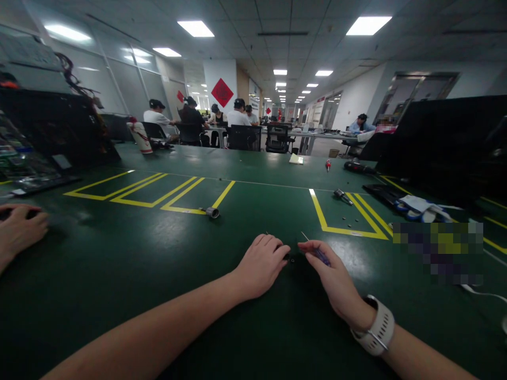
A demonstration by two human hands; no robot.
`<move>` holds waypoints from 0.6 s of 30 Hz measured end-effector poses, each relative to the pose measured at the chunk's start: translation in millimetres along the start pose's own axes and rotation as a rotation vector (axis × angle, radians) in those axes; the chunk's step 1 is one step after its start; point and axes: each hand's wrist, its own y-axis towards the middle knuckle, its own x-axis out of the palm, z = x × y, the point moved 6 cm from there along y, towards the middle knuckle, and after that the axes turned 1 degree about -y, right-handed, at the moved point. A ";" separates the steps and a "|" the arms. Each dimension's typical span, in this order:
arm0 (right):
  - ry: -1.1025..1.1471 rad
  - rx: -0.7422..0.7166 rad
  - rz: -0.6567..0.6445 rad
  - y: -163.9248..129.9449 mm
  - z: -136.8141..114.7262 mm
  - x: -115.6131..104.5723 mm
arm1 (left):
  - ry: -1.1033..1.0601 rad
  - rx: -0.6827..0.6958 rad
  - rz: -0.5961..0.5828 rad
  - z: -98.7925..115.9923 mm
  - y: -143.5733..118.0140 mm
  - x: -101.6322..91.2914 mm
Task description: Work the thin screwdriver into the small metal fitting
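Observation:
My left hand (262, 264) rests knuckles-up on the green table mat (158, 253), fingers curled over something small and dark that I cannot make out. Right beside it, my right hand (331, 274) grips a small screwdriver (317, 252) with a purple handle, its thin shaft pointing up and to the left. A white watch (376, 330) sits on my right wrist. A tiny dark part (292, 259) lies on the mat between the two hands.
A small metal cylinder (213, 212) lies on a yellow marking line. Another tool (343, 196) and a red-handled one (328, 165) lie further right. Another person's hand (19, 229) rests at the left edge. A dark equipment rack (47, 132) stands far left; people sit at distant desks.

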 end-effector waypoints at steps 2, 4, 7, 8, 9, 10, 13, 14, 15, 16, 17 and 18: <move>-0.009 0.012 -0.005 -0.4 0.7 -0.9 | -0.016 -0.015 0.019 -1.5 -0.8 -2.5; -0.007 0.022 -0.007 0.1 2.4 -1.3 | -0.039 -0.028 0.038 -3.4 -1.2 -4.1; 0.012 0.013 -0.012 1.3 4.6 -1.1 | -0.073 -0.032 0.071 -5.5 -1.8 -5.4; 0.016 0.006 -0.013 1.6 5.0 -0.9 | -0.082 -0.034 0.082 -6.3 -2.1 -5.6; 0.017 0.001 -0.012 1.7 5.4 -0.9 | -0.091 -0.040 0.094 -7.4 -2.4 -5.8; 0.017 0.000 -0.012 1.7 5.8 -0.8 | -0.100 -0.049 0.104 -8.8 -2.8 -5.9; 0.018 0.019 -0.010 1.3 7.2 -1.0 | -0.133 -0.087 0.125 -14.0 -3.4 -5.8; 0.021 0.026 -0.013 1.2 7.3 -1.0 | -0.144 -0.102 0.130 -15.8 -3.4 -5.8; 0.024 0.031 -0.014 1.2 7.2 -1.2 | -0.151 -0.114 0.136 -17.5 -3.3 -5.9; 0.026 0.034 -0.018 1.4 7.0 -1.3 | -0.157 -0.122 0.142 -19.0 -3.1 -6.0; 0.026 0.035 -0.020 1.7 6.7 -1.5 | -0.161 -0.127 0.148 -20.1 -2.8 -6.2; 0.022 0.035 -0.024 2.1 6.3 -1.6 | -0.167 -0.128 0.151 -20.9 -2.5 -6.2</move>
